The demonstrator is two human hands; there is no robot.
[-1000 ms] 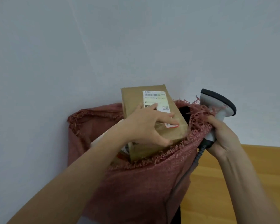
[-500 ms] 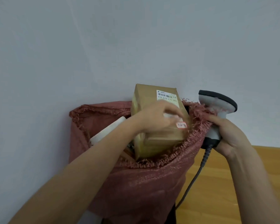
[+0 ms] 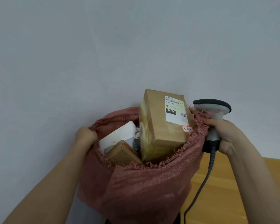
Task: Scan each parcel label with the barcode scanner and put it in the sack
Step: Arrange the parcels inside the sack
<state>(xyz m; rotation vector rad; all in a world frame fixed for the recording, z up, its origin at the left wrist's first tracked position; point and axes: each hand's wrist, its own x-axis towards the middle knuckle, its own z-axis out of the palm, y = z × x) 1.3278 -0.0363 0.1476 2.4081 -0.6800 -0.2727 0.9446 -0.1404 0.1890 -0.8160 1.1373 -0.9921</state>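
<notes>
Looking down through the head view: a red woven sack (image 3: 144, 188) stands against a pale wall (image 3: 103, 46), mouth held open by both hands. The left hand (image 3: 85, 135) grips the frayed rim at the left side, fingers curled round the fabric; judged, this keeps the mouth spread so the load can settle. The right hand (image 3: 225, 136) holds the barcode scanner (image 3: 214, 120) by its handle, fingers wrapped tight, and appears to pinch the sack's right rim against the handle with the same hold, though exactly how much fabric is caught cannot be told. Scanner head points up and leftward, away from any label; its cable (image 3: 200, 191) hangs down over the wooden table (image 3: 233, 183). The large brown parcel (image 3: 160, 130) stands upright in the sack at the right, top half proud of the rim, white label (image 3: 175, 109) facing the camera, neither hand touching it. Beside it, lower in the sack, lie a white parcel (image 3: 120, 133) and a smaller brown box (image 3: 121, 152), tilted. Judged: the large parcel is in but not seated; the spread rim suggests room is being made for it to drop.
</notes>
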